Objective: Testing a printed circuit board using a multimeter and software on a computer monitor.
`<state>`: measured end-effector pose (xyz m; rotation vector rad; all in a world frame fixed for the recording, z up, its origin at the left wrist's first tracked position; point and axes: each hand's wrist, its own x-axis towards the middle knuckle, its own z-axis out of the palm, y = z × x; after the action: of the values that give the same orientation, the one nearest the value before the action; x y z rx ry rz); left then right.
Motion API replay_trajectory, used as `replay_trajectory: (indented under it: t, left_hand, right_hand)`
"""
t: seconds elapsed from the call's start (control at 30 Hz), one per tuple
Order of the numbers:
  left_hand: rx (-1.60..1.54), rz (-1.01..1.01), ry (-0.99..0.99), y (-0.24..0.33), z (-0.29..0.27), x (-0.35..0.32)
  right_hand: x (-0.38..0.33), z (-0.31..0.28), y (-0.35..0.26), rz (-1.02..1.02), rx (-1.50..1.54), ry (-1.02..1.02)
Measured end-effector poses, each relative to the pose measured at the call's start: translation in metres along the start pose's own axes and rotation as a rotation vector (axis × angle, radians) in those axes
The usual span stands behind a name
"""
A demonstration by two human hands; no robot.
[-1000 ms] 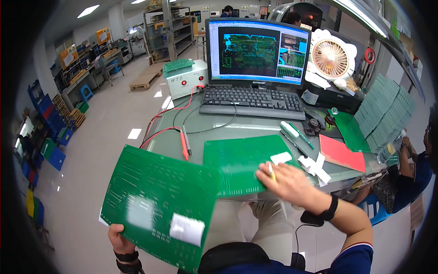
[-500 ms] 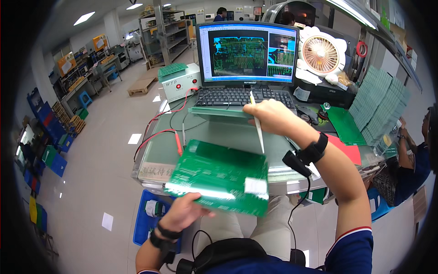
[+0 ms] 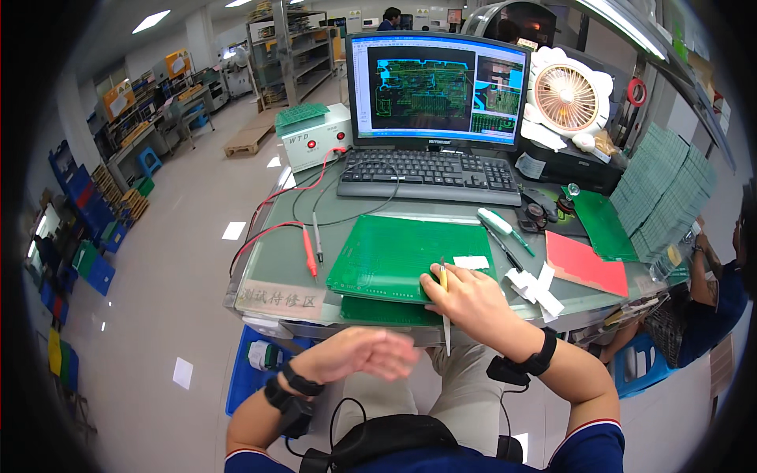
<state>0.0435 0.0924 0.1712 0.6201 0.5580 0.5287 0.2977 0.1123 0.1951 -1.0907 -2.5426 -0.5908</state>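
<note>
A green circuit board (image 3: 386, 252) with a white label (image 3: 471, 262) lies flat near the table's front edge. Under it another green board (image 3: 382, 310) sticks out toward me. My right hand (image 3: 473, 303) rests on the upper board's near right part, fingers closed round a slim white-and-yellow pen-like tool (image 3: 447, 335). One end of that tool points down past the table edge; its exact kind does not show. Just in front of the boards hovers my left hand (image 3: 359, 353), holding nothing, its fingers stretched out and slightly blurred.
Right of the boards lie a green-and-white marker (image 3: 505, 229), white paper strips (image 3: 540, 288) and a red sheet (image 3: 583, 264). A red test probe (image 3: 308, 252) and cables lie at left. Behind are a keyboard (image 3: 430, 176) and monitor (image 3: 438, 91). A co-worker (image 3: 702, 292) sits at right.
The board that my left hand held over my lap and the tilted one at my right hand now lie stacked on the table. My left hand has let go; my right has come nearer.
</note>
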Motion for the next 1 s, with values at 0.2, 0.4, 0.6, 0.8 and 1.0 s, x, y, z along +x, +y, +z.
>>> replay_trajectory:
  t: [0.2,0.4,0.6,0.8,1.0]
  left_hand:
    - [0.592,0.321,0.186,0.075,-0.080,-0.052]
    - [1.684,0.212,1.110,0.128,-0.101,0.013]
    - [1.994,0.040,1.079,0.142,-0.109,0.045]
    - [0.210,0.508,0.561,0.158,-0.128,0.014]
    - [0.063,0.529,-0.085,0.161,-0.072,0.079]
  right_hand:
    - [-0.010,0.002,-0.004,-0.008,0.036,0.063]
    - [-0.019,-0.009,-0.004,0.074,0.193,0.086]
    - [-0.056,-0.008,-0.023,0.061,0.326,0.039]
    - [-0.086,-0.004,-0.002,0.342,0.191,0.065]
    - [-0.103,0.000,0.003,0.515,0.169,0.087]
